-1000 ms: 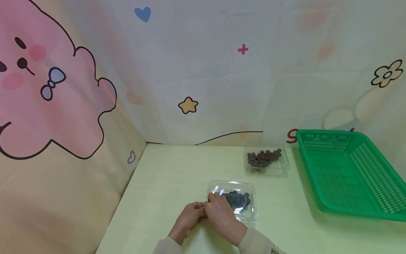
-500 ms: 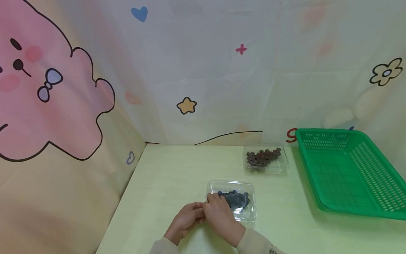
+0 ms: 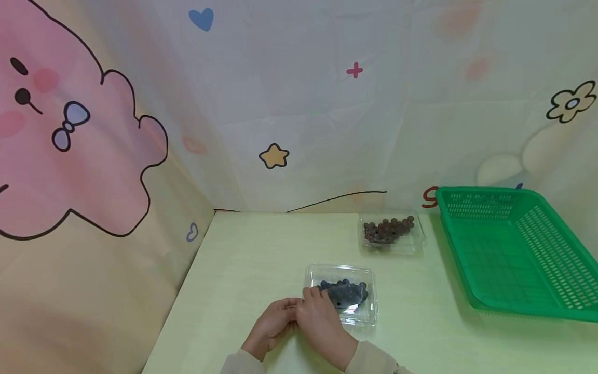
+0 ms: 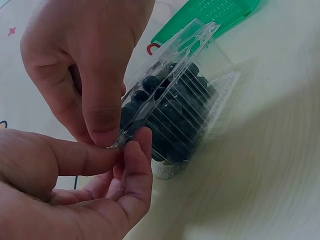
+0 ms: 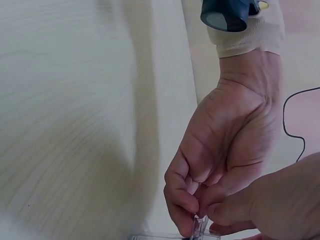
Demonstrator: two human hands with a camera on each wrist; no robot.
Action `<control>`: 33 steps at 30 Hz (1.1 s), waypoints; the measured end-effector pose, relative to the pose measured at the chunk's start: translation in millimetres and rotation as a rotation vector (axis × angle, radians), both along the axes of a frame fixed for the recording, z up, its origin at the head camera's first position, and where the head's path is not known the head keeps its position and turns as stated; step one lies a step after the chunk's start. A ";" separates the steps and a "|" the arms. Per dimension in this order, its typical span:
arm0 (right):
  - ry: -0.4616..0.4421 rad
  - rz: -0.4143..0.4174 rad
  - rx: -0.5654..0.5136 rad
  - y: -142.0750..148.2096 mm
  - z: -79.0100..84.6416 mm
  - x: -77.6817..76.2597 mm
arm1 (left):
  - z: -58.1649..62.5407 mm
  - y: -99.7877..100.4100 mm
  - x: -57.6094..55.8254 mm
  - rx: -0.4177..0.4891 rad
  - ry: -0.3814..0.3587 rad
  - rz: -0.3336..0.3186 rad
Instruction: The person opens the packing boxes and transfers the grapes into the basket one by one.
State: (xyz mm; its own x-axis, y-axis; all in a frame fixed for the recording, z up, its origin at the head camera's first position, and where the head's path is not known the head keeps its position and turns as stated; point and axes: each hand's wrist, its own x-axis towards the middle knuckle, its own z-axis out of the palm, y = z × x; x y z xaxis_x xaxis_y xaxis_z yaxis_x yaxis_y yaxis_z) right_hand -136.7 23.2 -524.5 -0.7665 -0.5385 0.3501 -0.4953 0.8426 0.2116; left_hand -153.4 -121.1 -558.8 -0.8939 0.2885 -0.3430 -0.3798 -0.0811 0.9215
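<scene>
A clear plastic clamshell box (image 3: 369, 316) holding dark blue-black grapes (image 4: 172, 107) sits on the table in front of me. At its near left edge my left hand (image 3: 274, 323) pinches the plastic rim between thumb and fingers. My right hand (image 3: 322, 326) holds that same edge, its thumb tip against the left thumb in the left wrist view and its fingers reaching over the lid. The lid lies over the grapes; whether its edge is fastened at the pinched spot I cannot tell, since fingers cover it. In the right wrist view, the left palm (image 5: 225, 140) faces the camera.
Behind and to the right stands another clear box (image 3: 411, 248) with reddish-brown grapes (image 3: 386, 231). A green perforated plastic basket (image 3: 504, 249) occupies the table's right side. A printed cloth (image 3: 317, 114) hangs along the back and left of the pale table (image 3: 252, 249).
The right hand has shifted slightly left along the box edge. Both hands stay at the same corner, and the head view has turned a little. The box has hardly moved.
</scene>
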 end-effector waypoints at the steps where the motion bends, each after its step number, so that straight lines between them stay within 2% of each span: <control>1: 0.009 0.001 0.006 -0.2 -0.6 0.3 | -0.5 0.2 0.1 0.004 -0.001 0.002; 15: 0.045 0.003 0.001 -0.2 -2.6 1.9 | -7.9 1.7 -1.2 0.088 -0.036 0.011; 25: 0.041 -0.037 0.002 -2.9 -2.5 6.2 | -10.0 0.8 -1.8 0.093 -0.045 0.016; 33: 0.107 -0.063 0.022 -4.5 -7.6 8.4 | -9.5 0.0 -1.8 0.079 -0.056 0.017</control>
State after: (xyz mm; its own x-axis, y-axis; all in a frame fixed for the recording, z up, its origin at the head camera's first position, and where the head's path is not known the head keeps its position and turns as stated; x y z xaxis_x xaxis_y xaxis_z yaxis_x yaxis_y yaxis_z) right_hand -128.3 18.7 -532.1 -0.7581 -0.4989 0.4199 -0.4150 0.8658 0.2795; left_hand -155.2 -121.1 -568.4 -0.8790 0.3012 -0.3695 -0.4285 -0.1596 0.8893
